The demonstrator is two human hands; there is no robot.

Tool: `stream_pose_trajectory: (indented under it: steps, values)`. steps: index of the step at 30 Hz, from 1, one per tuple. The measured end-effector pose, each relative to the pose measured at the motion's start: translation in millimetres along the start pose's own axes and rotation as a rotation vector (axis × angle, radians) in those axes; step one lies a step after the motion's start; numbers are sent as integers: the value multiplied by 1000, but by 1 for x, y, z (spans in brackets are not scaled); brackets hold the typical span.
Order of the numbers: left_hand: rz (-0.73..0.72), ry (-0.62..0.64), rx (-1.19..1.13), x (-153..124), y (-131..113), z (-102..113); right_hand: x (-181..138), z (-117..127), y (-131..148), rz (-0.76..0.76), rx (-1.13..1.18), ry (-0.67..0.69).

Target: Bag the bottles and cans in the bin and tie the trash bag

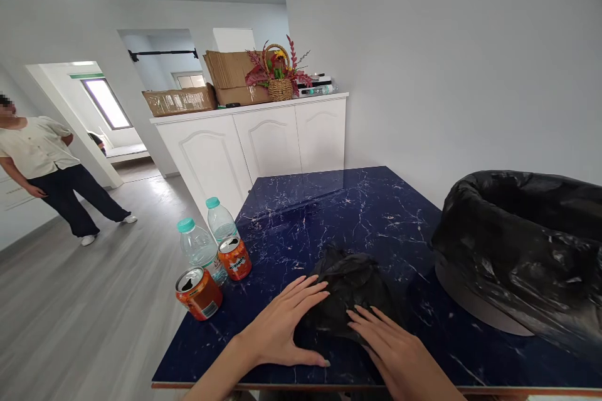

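Observation:
A crumpled black plastic bag (345,276) lies on the dark blue marbled table (329,207), close to the front edge. My left hand (282,322) rests at the bag's left side, fingers stretched out and thumb apart. On the bag's right front lies my right hand (388,341), its fingers extended flat over the plastic. Neither hand is closed around anything. To the right stands a grey bin (475,304), lined with a black bag (512,244) folded over its rim.
Two orange cans (200,294) and two clear bottles with teal caps (197,247) stand along the table's left edge. Behind is a white cabinet (277,138) bearing cardboard boxes (181,100) and a flower basket (281,89). A person (44,156) stands at far left.

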State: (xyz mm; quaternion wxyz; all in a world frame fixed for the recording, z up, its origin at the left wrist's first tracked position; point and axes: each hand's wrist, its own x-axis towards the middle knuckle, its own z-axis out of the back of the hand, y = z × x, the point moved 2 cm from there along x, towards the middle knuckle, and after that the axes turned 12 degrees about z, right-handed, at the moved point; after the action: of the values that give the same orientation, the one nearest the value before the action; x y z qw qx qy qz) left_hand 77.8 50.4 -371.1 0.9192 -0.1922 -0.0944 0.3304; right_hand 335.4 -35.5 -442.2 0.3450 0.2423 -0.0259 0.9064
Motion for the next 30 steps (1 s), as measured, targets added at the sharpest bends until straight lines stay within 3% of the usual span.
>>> stream_pose_trajectory:
  steps: [6,10,14,16,18,20,22,24,30]
  values:
    - [-17,-59,-161,3,-2,4,-10,32,-8,-500,543,46]
    - [226,-161,-302,10,-2,-4,-13,42,-21,-685,565,-62]
    - [401,-273,-354,20,-4,-21,-3,33,-39,-710,364,-135]
    - [445,-315,-385,26,-4,-28,7,30,-41,-690,160,-242]
    - [478,-351,-415,31,-3,-32,19,32,-32,-592,-61,-382]
    - [495,-378,-434,35,-3,-34,34,32,-15,-412,-180,-432]
    - [491,-385,-442,39,-3,-34,50,26,1,-252,-185,-336]
    - [474,-378,-438,42,-4,-33,60,14,9,-199,-163,-194]
    - [478,-412,-293,43,-2,-36,53,-34,-11,-318,-147,-1]
